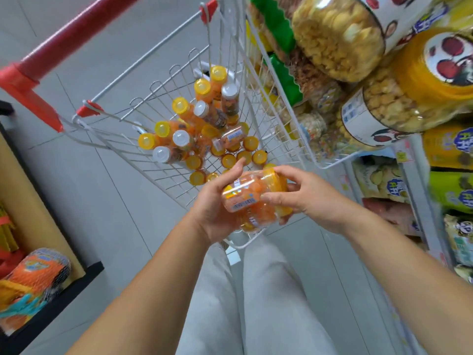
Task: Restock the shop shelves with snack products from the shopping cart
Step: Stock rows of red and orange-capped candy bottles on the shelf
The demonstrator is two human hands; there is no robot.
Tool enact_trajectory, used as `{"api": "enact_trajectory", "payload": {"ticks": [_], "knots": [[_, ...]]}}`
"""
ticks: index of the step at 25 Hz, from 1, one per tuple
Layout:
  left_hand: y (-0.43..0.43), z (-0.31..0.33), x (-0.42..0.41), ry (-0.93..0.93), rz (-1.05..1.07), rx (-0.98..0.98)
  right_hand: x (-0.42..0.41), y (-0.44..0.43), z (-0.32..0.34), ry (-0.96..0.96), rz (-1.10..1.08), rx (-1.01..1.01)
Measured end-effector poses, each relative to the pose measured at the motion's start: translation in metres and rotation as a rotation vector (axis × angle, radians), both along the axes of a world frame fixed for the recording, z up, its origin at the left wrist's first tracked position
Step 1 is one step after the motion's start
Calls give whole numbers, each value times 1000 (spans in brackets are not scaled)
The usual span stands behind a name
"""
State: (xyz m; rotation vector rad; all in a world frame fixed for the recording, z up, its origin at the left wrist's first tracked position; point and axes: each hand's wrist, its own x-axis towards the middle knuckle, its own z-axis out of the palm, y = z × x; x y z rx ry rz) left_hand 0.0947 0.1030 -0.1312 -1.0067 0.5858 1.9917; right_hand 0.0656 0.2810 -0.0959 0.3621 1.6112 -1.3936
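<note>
At 8 o'clock in our view a net-wrapped orange pack (38, 275) sits on a dark low shelf (76, 280), away from the work. Above our hands, at 11 to 12 o'clock, the shopping cart (153, 50) is open towards us. It holds a crowd of small jars (202, 129), most with yellow lids and a few with white.

Our left hand (215, 203) is wrapped round the base end of the orange snack jar (245, 201), thumb over the top. The jar is held in the air just over the cart's near rim, lying on its side. Its long axis runs from about 8 o'clock to 2 o'clock, with the yellow lid at the 2 o'clock end (there may be a second jar tucked underneath, but we cannot tell).

Our right hand (307, 196) clasps that lid end, fingers curled across it.

The wire shelf basket (330, 163) and its large tubs (337, 34) stand at 1 to 2 o'clock from the jar, on the right hand's side. We judge the right hand the natural one to carry the jar there, lid leading.
</note>
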Motion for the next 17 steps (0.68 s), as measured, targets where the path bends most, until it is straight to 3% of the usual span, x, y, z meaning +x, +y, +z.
{"api": "enact_trajectory", "payload": {"ticks": [3,9,17], "knots": [[-9,-14,9,-31,14,91,24,-17,-6,130,-72,42],[-20,-21,42,-107,215,48,81,-74,-27,568,-137,485],[-24,-24,26,-35,424,-220,58,-98,-34,581,-196,402]]}}
